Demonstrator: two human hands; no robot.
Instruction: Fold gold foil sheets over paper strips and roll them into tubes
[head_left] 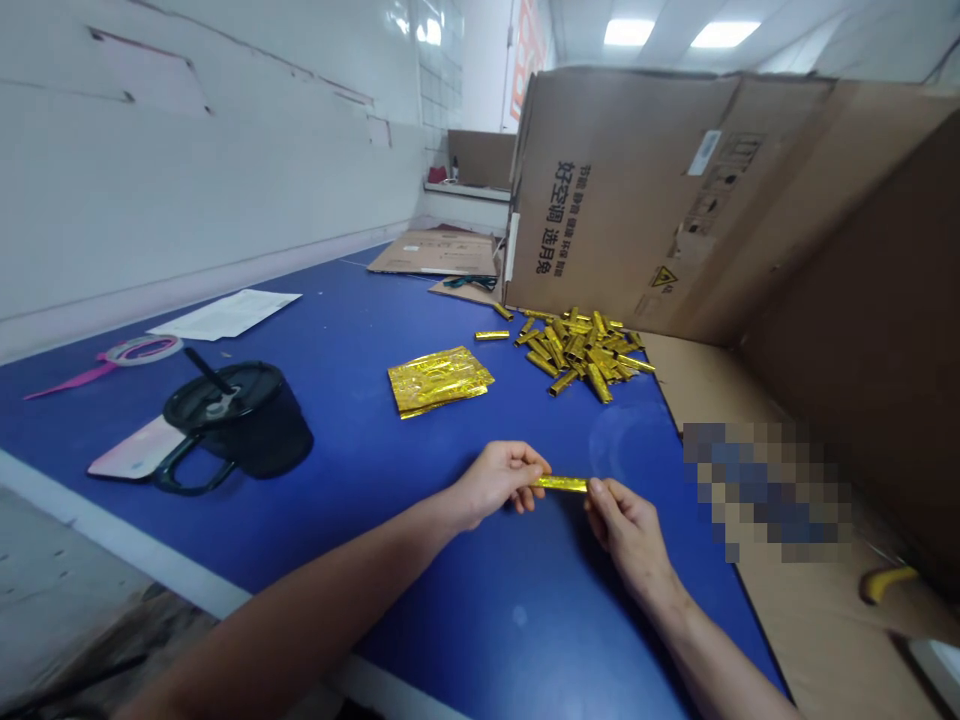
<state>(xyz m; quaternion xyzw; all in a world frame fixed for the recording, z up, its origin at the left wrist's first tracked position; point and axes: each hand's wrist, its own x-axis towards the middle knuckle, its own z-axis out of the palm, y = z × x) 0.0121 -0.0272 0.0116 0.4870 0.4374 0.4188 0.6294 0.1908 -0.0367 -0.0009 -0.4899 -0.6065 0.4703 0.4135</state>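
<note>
A short gold foil tube (560, 484) was held level in the air above the blue work table (382, 500), stretched between both hands, with its middle showing. The left hand (499, 483) had its fingers curled and pinched the left end against the thumb; the right hand (626, 535) pinched the right end between thumb and forefinger, the other fingers tucked behind. The foil looked thin, so too hard a squeeze could dent or crease it, and uneven pull from the two hands might twist it. If a grip slipped, the tube could drop and roll over the smooth table top. Ahead lay a loose pile of similar tubes (577, 350) against a cardboard box panel (622, 200), with one stray tube (491, 336) just beside it and a crumpled flat gold foil sheet (440, 380) nearer the hands — a careless reach could scatter these. A black tumbler with a straw (240, 420) stood to the left, near enough that a swinging left arm might knock it over.
</note>
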